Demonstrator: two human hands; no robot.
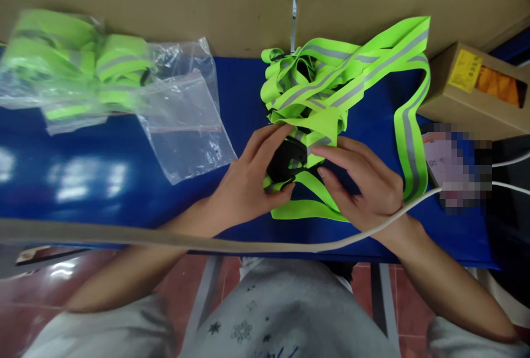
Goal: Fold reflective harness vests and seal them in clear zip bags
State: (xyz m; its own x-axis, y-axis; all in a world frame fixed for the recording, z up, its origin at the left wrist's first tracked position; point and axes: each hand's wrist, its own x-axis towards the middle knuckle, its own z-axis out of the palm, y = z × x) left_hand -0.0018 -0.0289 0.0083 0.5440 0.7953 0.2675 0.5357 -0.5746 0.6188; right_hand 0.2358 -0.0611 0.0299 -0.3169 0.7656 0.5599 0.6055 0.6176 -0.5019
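Note:
A tangle of neon-green reflective straps (331, 79) with grey stripes lies on the blue table (103, 181), one long loop trailing to the right. My left hand (248, 181) grips a folded part of the straps around a black buckle piece (287, 159). My right hand (364, 181) pinches the same strap bundle from the right, fingers on the green band next to the black part. Both hands meet at the near middle of the table.
Clear plastic bags (186, 120), some holding packed green straps (78, 65), lie at the left. Cardboard boxes (165, 4) stand along the back. A small cardboard box (472, 93) sits at the right. A white cable (414, 203) crosses over my right wrist.

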